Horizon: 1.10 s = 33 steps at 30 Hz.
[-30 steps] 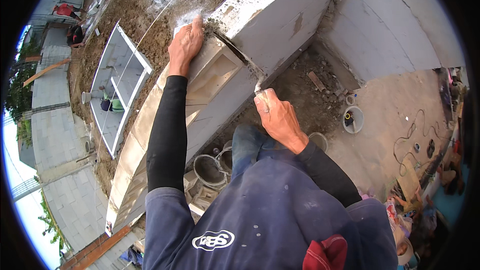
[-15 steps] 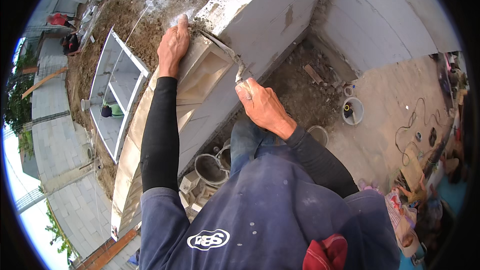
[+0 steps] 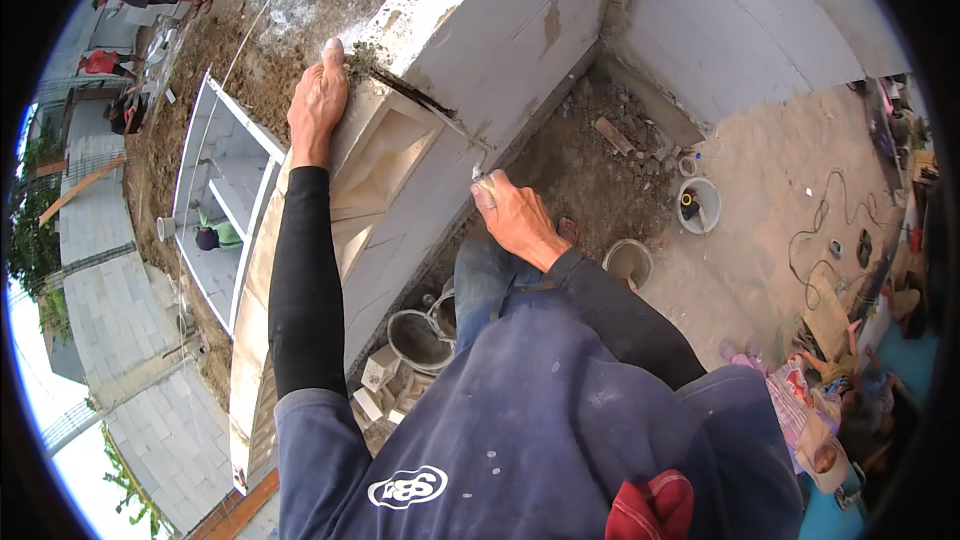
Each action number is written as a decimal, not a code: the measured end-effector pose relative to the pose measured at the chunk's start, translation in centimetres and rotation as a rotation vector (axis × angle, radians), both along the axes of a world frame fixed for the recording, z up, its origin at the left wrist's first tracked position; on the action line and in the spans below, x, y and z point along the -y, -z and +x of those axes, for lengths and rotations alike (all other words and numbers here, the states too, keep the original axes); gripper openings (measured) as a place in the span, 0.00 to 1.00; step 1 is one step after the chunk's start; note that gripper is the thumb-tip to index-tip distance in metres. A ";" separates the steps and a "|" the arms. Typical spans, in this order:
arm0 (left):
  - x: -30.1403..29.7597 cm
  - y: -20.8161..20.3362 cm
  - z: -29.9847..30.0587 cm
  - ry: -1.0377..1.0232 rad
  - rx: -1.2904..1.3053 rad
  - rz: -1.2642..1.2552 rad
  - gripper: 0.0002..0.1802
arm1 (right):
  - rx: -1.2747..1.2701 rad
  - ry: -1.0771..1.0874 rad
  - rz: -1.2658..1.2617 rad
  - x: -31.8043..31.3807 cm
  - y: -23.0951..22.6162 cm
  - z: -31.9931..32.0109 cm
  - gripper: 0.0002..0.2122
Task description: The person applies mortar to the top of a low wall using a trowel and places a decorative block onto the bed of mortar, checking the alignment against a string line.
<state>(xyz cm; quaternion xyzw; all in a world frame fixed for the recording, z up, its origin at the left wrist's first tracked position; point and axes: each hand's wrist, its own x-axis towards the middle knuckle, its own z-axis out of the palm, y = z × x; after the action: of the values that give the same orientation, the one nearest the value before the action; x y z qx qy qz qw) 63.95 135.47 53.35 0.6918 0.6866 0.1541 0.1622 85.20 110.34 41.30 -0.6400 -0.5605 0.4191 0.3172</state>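
My left hand (image 3: 318,108) is closed over the far top edge of a pale ventilation block (image 3: 398,148) with recessed faces; some of its fingers are hidden behind that edge. In my right hand (image 3: 522,222) is a mortar-crusted trowel (image 3: 484,154), held by its handle. The trowel's thin blade lies along the dark joint between the ventilation block and the end of a thick white block wall (image 3: 540,25). Crumbly grey mortar (image 3: 364,62) sits on top at that joint, just beside my left fingertips.
Buckets stand below: one with grey mortar (image 3: 420,340), another bucket (image 3: 628,262) to the right, and a white bucket (image 3: 698,205) beyond. Loose pale blocks (image 3: 380,368) lie near my legs. Left, a person (image 3: 218,236) is inside a white-walled enclosure (image 3: 232,202); other people are farther back.
The view has shifted, so the wall and block appear lower and farther left. My right hand and trowel have drawn slightly back along the joint; my left hand stays on the block.
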 end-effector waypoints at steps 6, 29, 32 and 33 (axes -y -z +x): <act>0.9 0.4 -0.3 -0.044 -0.028 0.016 0.46 | 0.010 -0.028 0.054 1.3 -1.9 1.7 0.19; 0.9 0.8 -0.9 -0.037 -0.055 0.014 0.46 | -0.035 0.001 0.094 0.8 -6.6 0.8 0.17; 0.6 1.0 -0.4 -0.035 -0.038 0.026 0.46 | 0.032 0.010 0.170 -0.5 -5.5 -0.7 0.17; 0.6 0.4 0.6 -0.032 -0.031 0.039 0.46 | 0.033 0.030 0.155 -0.3 -2.9 -0.8 0.17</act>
<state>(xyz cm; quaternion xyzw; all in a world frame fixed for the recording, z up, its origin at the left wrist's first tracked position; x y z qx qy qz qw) 64.56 134.90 52.98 0.6859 0.6970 0.1594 0.1357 84.43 110.67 44.18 -0.6284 -0.5868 0.3592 0.3630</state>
